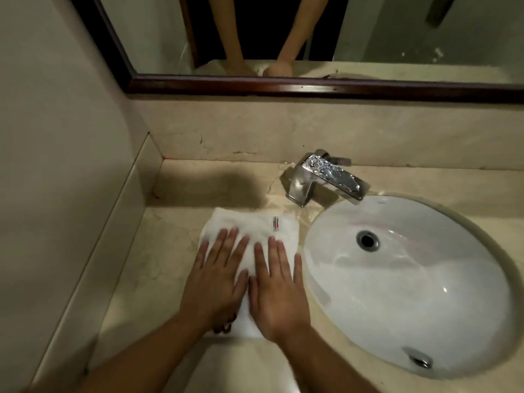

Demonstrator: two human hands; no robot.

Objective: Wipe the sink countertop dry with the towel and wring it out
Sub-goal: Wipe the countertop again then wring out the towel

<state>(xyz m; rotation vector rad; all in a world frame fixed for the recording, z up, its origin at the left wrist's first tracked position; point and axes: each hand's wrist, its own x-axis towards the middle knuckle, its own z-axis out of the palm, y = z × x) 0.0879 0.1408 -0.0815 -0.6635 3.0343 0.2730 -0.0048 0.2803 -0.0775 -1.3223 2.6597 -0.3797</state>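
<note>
A white folded towel with a small label lies flat on the beige marble countertop, left of the sink. My left hand presses on the towel's left half with straight, spread fingers. Beside it, my right hand presses flat on the towel's right half, fingers straight. Both palms cover most of the towel's near part. A film of water shines on the counter between the towel and the faucet.
The white oval sink basin sits to the right, with a chrome faucet behind it. A wall and low marble ledge bound the counter on the left. A dark-framed mirror hangs above the backsplash.
</note>
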